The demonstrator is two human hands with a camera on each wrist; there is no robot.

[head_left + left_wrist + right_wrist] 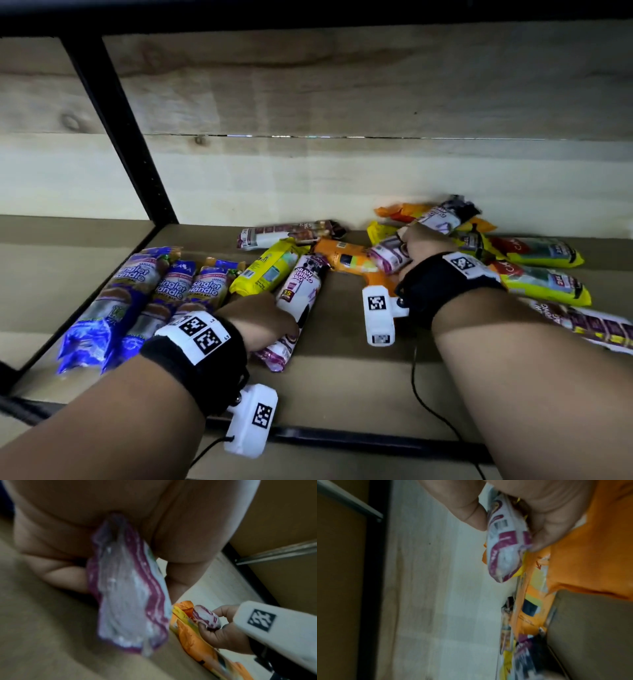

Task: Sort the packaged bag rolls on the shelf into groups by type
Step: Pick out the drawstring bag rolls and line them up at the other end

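My left hand grips a white-and-purple draw string bag roll that lies on the shelf board; in the left wrist view the fingers curl round this roll. My right hand holds a second white-and-purple roll above an orange roll; its thumb and fingers clamp that roll. Three blue Singlet Handle rolls lie side by side at the left. A yellow roll lies between them and my left hand's roll.
A brown-and-white roll lies at the back wall. Yellow-and-red rolls are heaped at the right, with another draw string roll under my right forearm. A black upright post stands at the left. Bare shelf board shows in front.
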